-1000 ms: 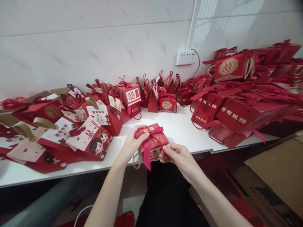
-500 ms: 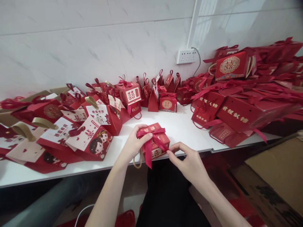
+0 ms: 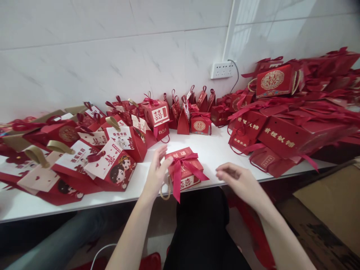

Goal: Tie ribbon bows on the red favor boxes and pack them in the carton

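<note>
A small red gift box [image 3: 184,163] with a pink-red ribbon bow [image 3: 182,167] on top sits at the front edge of the white table [image 3: 222,150]. The ribbon's tails spread over its front, and a gold cord handle [image 3: 165,190] hangs at its left. At the box's left side is my left hand [image 3: 158,170], fingers apart, thumb by the ribbon, gripping nothing. My right hand [image 3: 234,177] hovers to the right of the box, away from the ribbon, its fingers loosely curled; whether anything lies between them I cannot tell.
Upright red and white gift boxes [image 3: 108,161] crowd the left. Small red bags [image 3: 183,122] line the wall behind. A tall pile of red boxes [image 3: 284,131] fills the right. A power strip [image 3: 222,70] is on the wall, and cardboard [image 3: 332,202] lies lower right.
My right hand has let go of the ribbon tail and moved right. The fingers of my left hand have lifted and opened beside the box. The ribbon tail now lies loose.
</note>
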A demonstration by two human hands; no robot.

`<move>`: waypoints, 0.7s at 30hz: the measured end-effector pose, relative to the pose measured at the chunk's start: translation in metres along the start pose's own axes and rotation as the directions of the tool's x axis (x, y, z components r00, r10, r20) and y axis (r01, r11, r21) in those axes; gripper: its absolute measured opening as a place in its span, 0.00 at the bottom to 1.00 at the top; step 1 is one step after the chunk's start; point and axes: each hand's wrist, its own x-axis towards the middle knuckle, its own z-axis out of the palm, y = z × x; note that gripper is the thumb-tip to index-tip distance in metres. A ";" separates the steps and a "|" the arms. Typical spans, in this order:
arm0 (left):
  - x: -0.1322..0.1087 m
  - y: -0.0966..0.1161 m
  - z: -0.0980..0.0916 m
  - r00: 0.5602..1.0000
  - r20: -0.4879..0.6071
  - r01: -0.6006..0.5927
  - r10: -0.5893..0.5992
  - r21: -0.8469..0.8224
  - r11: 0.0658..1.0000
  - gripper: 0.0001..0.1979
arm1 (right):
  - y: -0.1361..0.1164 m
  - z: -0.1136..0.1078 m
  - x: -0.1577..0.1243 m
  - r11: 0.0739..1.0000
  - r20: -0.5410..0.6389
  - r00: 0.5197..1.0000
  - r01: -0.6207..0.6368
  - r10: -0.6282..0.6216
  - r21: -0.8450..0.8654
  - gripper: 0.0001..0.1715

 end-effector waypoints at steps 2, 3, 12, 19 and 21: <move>-0.002 -0.004 -0.004 0.989 -0.143 -0.040 0.039 -0.002 0.999 0.16 | -0.003 -0.010 0.011 0.997 -0.086 0.996 0.016 -0.010 0.077 0.21; -0.002 -0.006 -0.006 0.980 -0.196 -0.035 0.038 0.018 0.999 0.14 | -0.005 -0.011 0.017 0.994 -0.103 0.995 0.026 -0.015 0.109 0.23; -0.005 -0.006 -0.004 0.995 -0.086 0.062 -0.050 0.153 0.986 0.19 | -0.027 0.044 0.057 0.993 0.155 0.987 0.027 -0.045 0.114 0.24; -0.010 -0.012 0.002 0.990 -0.119 0.079 -0.079 -0.007 0.997 0.16 | -0.024 0.047 0.062 0.965 0.185 0.983 -0.070 0.023 0.254 0.21; -0.012 -0.014 0.004 0.986 -0.123 0.100 -0.111 -0.089 0.991 0.15 | -0.021 0.049 0.063 0.947 0.203 0.978 -0.105 0.044 0.302 0.22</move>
